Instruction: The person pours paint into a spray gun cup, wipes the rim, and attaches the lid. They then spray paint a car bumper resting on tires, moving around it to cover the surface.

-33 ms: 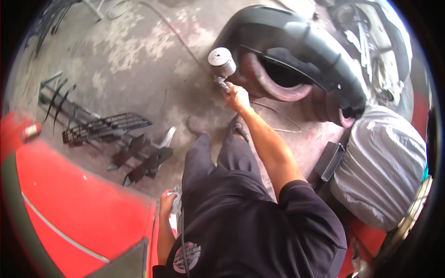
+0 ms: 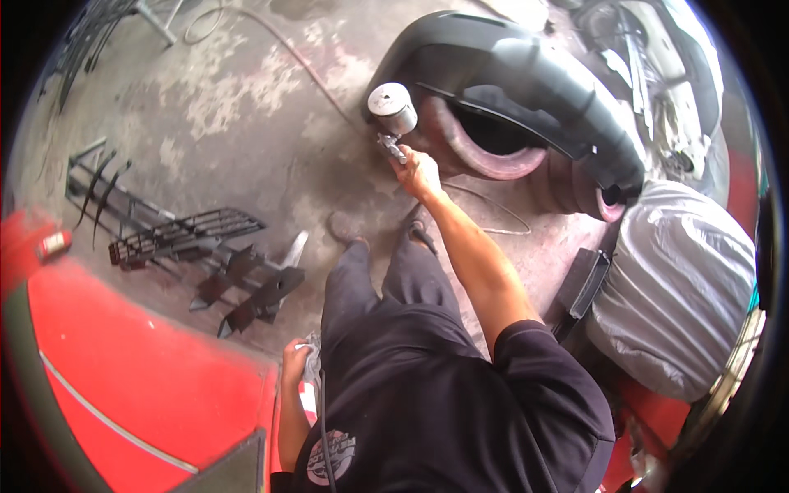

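Note:
My right hand [image 2: 420,175] reaches forward, closed round the handle of a paint spray gun [image 2: 394,150]. On top of the gun sits a round, pale metallic cup [image 2: 393,108]. The gun is left of a large black car bumper [image 2: 526,70], which lies across tyres [image 2: 448,144] with dusty reddish sides. Low at my left side, my left hand [image 2: 295,359] is closed on a crumpled whitish, partly see-through thing [image 2: 313,348]; I cannot tell its kind. A thin dark hose [image 2: 325,419] runs down beside my shirt.
A red car panel [image 2: 156,361] fills the lower left. Black metal frames and brackets [image 2: 197,238] lie on the floor ahead of it. A hose [image 2: 300,53] crosses the concrete floor. To the right stand a grey-covered bundle [image 2: 682,287] and a dark box-like part [image 2: 583,283].
The view has shifted slightly. Both hands keep the same holds, and the spray gun stays beside the bumper.

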